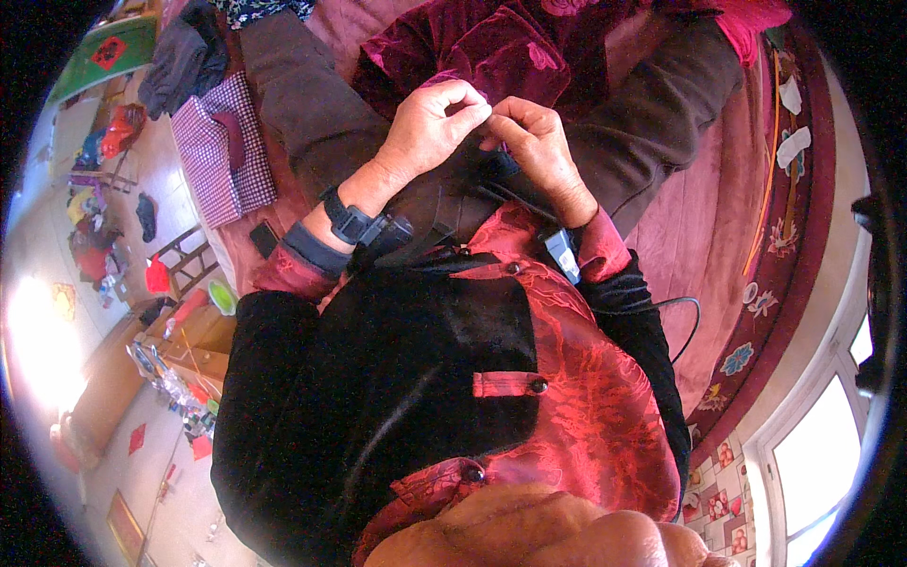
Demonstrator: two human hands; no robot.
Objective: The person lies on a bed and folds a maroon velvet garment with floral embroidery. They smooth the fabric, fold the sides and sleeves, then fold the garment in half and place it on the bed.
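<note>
My left hand (427, 130) is closed in a pinch, thumb against forefinger. Its fingertips almost meet those of my right hand (537, 149), which is also pinched with the fingers curled. Whatever the two hold between them is too small to make out. Just beyond the hands, a dark magenta velvet cloth (472, 52) lies bunched between my legs. A black strapped device (351, 222) sits on my left wrist. Near my right cuff is a small grey-white device (561, 253) with a black cable.
I sit on a pink bedspread (694, 236) with my legs spread. To the left lie a folded checked cloth (222, 156), dark folded clothing (184, 61) and a black phone-like object (265, 238). Beyond the bed edge are a dark stool frame (184, 260) and a wooden cabinet (194, 335).
</note>
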